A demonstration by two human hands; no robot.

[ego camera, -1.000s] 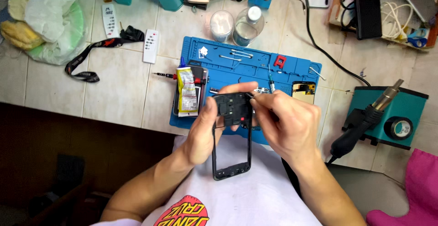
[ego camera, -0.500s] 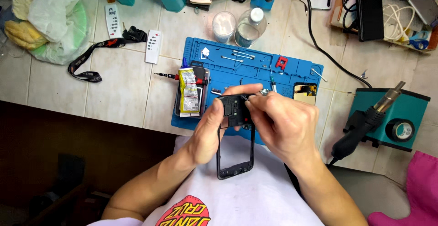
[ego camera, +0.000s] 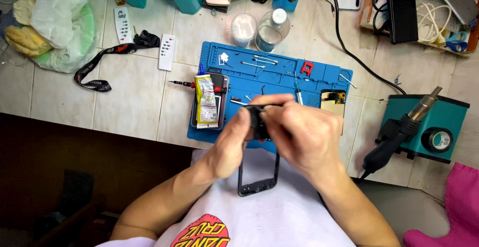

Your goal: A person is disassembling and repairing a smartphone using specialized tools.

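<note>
Over the near edge of the blue mat [ego camera: 279, 72], my left hand [ego camera: 227, 145] pinches the top of a black phone frame [ego camera: 257, 174], which hangs toward my lap. My right hand [ego camera: 304, 137] presses its fingers together on the same end. The frame is an empty shell; screws, tweezers and glue tube [ego camera: 206, 100] lie unused on the mat, so I judge reassembly barely begun.

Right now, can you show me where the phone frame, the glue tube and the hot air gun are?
Phone frame [ego camera: 257, 186]: head view, on its black bottom edge below the hands.
Glue tube [ego camera: 206, 101]: head view, on the middle of its yellow body.
Hot air gun [ego camera: 394, 140]: head view, on its black handle.
</note>
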